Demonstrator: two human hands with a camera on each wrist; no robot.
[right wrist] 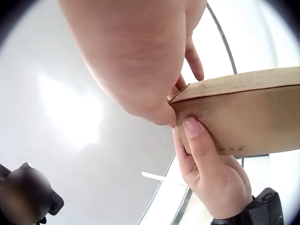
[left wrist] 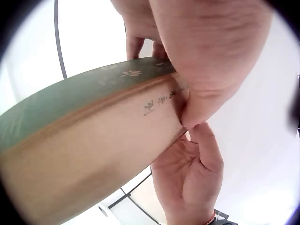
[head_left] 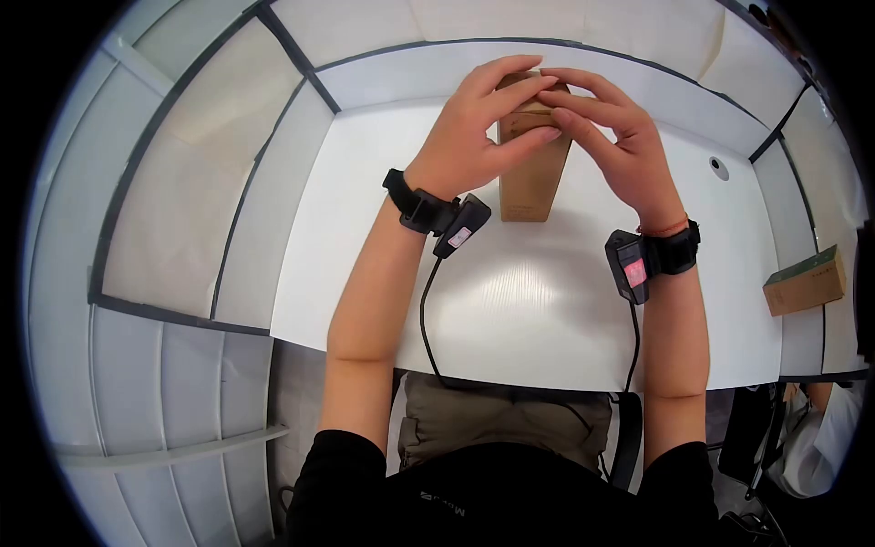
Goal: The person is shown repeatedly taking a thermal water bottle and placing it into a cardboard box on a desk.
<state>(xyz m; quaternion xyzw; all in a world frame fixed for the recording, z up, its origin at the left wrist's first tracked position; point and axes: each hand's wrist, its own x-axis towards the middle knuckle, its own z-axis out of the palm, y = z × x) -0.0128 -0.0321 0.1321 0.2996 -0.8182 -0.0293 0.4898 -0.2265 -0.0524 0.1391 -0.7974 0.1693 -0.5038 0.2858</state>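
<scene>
A tall brown cardboard box (head_left: 531,182) stands upright on the white table, its top end under both hands. One long side is green with a pale print, visible on the box (left wrist: 93,108) in the left wrist view. My left hand (head_left: 474,128) grips the top from the left, thumb on the near face and fingers over the upper edge. From the right, my right hand (head_left: 629,137) pinches at the top end, its thumb close to the left fingertips. A thin flap edge (right wrist: 180,93) sticks up there beside the right thumb. The right fingertips are partly hidden behind the box.
Low white partitions (head_left: 547,68) with dark frames enclose the white table (head_left: 510,319). Toward the right edge lies another brown and green box (head_left: 807,283). A round cable hole (head_left: 718,169) is at the far right. Black cables (head_left: 425,319) run from the wrist cameras toward the lap.
</scene>
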